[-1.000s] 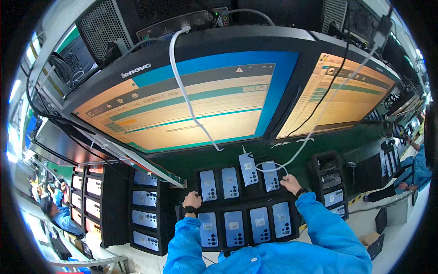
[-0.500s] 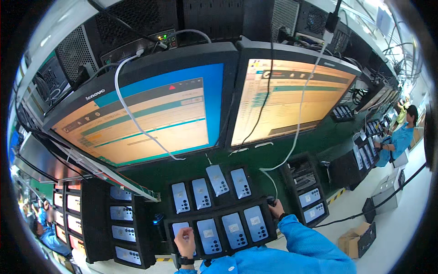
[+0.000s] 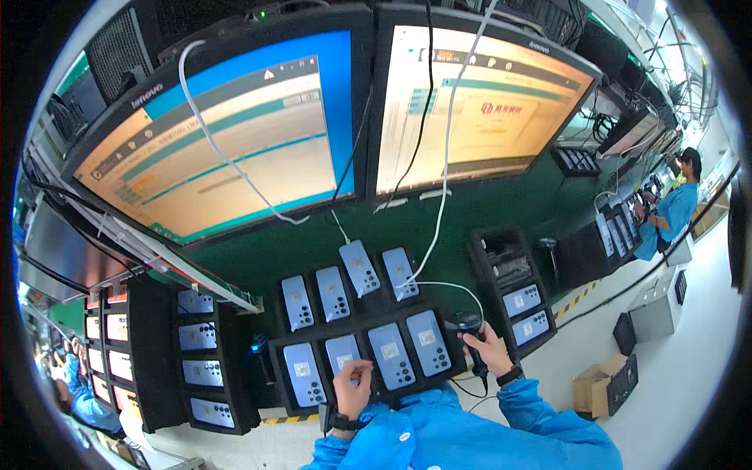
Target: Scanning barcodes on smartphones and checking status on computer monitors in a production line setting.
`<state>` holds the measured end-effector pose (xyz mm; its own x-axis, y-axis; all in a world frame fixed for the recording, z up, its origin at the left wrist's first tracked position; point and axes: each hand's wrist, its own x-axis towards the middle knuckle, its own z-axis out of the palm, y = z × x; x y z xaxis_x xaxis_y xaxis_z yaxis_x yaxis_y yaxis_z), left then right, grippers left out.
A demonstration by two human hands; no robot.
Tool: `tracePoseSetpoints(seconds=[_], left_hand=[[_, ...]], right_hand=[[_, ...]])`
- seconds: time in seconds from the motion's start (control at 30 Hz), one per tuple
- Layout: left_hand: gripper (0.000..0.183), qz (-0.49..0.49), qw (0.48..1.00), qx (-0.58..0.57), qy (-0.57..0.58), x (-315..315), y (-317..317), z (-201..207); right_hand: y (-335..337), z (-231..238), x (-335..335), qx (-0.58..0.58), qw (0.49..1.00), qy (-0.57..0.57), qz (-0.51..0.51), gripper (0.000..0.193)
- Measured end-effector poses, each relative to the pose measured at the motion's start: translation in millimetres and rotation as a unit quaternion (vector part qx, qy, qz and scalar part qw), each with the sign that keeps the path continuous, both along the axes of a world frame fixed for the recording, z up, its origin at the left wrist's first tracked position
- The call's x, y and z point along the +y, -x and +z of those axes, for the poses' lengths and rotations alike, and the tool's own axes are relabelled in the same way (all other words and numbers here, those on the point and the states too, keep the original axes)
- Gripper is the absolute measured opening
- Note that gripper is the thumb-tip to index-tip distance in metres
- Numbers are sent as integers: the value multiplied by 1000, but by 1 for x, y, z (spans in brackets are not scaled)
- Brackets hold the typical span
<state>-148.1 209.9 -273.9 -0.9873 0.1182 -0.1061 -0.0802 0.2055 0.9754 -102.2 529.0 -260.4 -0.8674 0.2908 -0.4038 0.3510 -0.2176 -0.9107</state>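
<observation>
In my right hand (image 3: 492, 352) is a black handheld barcode scanner (image 3: 468, 323), held by its handle beside the near tray's right end. My left hand (image 3: 352, 387) hovers with curled fingers over the lower part of the second phone from the left (image 3: 341, 351) in the near row; whether anything small is between the fingertips is hidden. That black tray (image 3: 279, 392) holds several light-blue phones, camera ends down, each with a white label. The leftmost phone (image 3: 302, 374) and the rightmost phone (image 3: 428, 343) lie uncovered. Behind is another row of phones, one tilted phone (image 3: 359, 268) with a white cable.
Two monitors (image 3: 219, 141) (image 3: 478, 110) stand behind the green table (image 3: 313, 251). Cables hang before them. Black trays of phones flank the work spot at left (image 3: 168, 392) and right (image 3: 479, 270). A cardboard box (image 3: 593, 392) is on the floor. A co-worker (image 3: 677, 207) stands far right.
My left hand has moved right, from the leftmost near phone to the second one. The scanner in my right hand shows more clearly over the tray's edge. The right monitor's page has changed.
</observation>
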Motion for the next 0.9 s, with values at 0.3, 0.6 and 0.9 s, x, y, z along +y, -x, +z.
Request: tracePoseSetpoints(seconds=[0.3, 0.6, 0.9], left_hand=[[10, -64, 998, -11, 7, 20, -1, -1], [11, -65, 998, -20, -1, 18, -9, -5], [11, -48, 999, -13, 4, 15, -13, -11]], right_hand=[[-17, -1, -12, -18, 998, -12, 57, 28], [-23, -4, -25, -24, 997, 28, 73, 27], [-18, -2, -27, -28, 995, 17, 93, 30]])
